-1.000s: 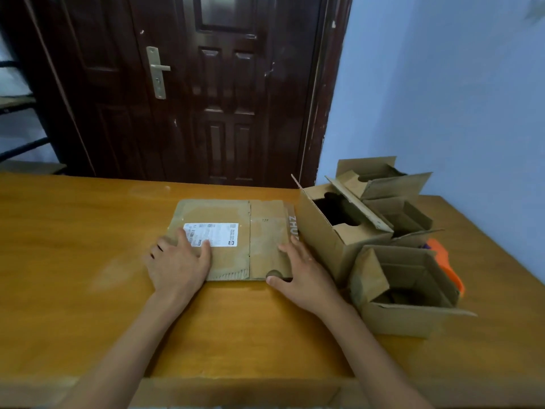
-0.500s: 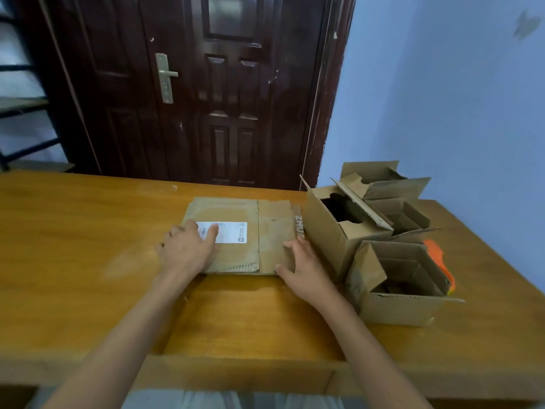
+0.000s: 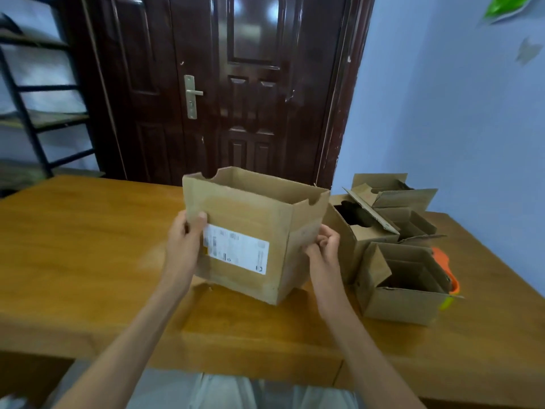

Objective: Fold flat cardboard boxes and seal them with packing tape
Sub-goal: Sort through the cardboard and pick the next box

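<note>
Fingers (image 3: 197,217) of our left hand (image 3: 183,246) curl around the left edge of the cardboard box (image 3: 250,231), the thumb pressed flat on its front panel just beside the white shipping label (image 3: 236,251) and the other fingers wrapped behind the edge out of sight. Our right hand (image 3: 323,249) grips the box's right side panel, its fingers bent and pinching the cardboard at the near vertical edge; how far they reach inside we cannot tell.

We hold the box upright and opened into a rectangular tube, slightly tilted, with its lower corner close to the wooden surface (image 3: 88,246); whether it touches we cannot tell. Its top is open, the flaps standing up with curved notches cut in their upper edges.

To the right of the held box sit more opened boxes. One (image 3: 356,234) stands just beside it with a dark cut-out hole in its top. Another (image 3: 404,293) sits nearer to us and farther right, flaps up. Behind these, others (image 3: 395,193) are clustered together. An orange object (image 3: 443,264) shows past the right side of this cluster, mostly hidden.

Beyond the held box stands a dark wooden door (image 3: 253,93) with a metal handle (image 3: 192,95). A shelf frame (image 3: 32,113) stands far to its left.
</note>
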{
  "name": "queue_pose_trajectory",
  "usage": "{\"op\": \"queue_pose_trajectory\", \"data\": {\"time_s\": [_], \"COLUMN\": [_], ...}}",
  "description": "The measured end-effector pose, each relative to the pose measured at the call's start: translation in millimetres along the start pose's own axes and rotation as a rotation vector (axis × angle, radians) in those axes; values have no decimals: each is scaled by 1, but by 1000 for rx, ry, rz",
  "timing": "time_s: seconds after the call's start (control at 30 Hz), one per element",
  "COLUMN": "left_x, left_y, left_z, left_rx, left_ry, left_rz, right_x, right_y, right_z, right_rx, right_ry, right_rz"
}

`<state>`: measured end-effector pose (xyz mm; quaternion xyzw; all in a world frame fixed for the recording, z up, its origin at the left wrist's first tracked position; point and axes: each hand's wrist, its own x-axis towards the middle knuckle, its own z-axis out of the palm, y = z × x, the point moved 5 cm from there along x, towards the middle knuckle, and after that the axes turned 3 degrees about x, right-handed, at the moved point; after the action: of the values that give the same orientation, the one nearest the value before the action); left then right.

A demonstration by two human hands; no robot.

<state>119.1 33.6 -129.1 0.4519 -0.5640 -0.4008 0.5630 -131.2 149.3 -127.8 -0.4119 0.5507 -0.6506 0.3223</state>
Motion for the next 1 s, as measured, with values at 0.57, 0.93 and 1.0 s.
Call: {"op": "queue_pose_trajectory", "data": {"time_s": [0.57, 0.93, 1.0], "left_x": [-45, -47, -45], "left_y": [7, 13, 22], "left_z": [25, 54, 51], "left_rx": [-158, -190, -171], "left_ry": [-395, -291, -285], "left_rz": [-34, 66, 83], "right_x": [-22, -20, -19], "right_y": [3, -25, -40], "right_z": [-16, -42, -45], "right_rx": [212, -4, -47], "right_ry": [69, 170, 132], "right_rz": [343, 222, 146]}}
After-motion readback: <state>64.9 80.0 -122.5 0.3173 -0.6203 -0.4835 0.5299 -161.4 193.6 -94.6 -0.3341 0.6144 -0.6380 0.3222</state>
